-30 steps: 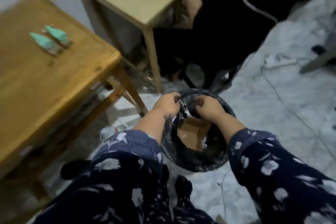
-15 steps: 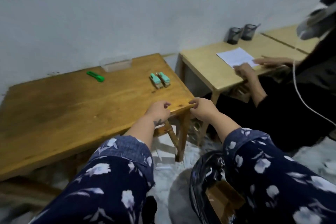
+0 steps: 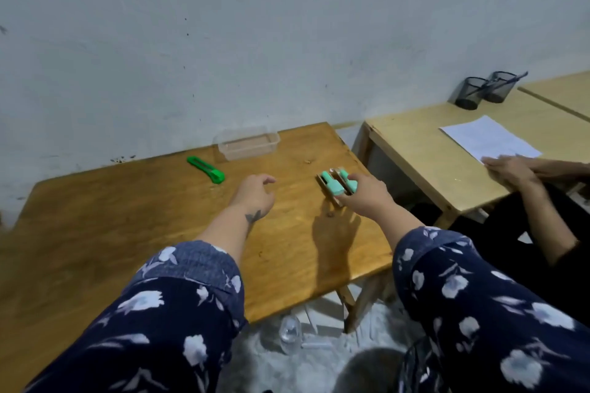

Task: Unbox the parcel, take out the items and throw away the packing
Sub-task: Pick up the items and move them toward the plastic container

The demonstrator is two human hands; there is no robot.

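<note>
Right hand touching teal items

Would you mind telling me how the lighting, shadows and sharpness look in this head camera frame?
Head view: dim, soft light; the right hand casts a clear hand-shaped shadow on the wooden table just below it. Wide-angle distortion tilts the table edges. The mint items and green cutter look slightly soft; the floral sleeves close to the lens are blurrier.
</note>
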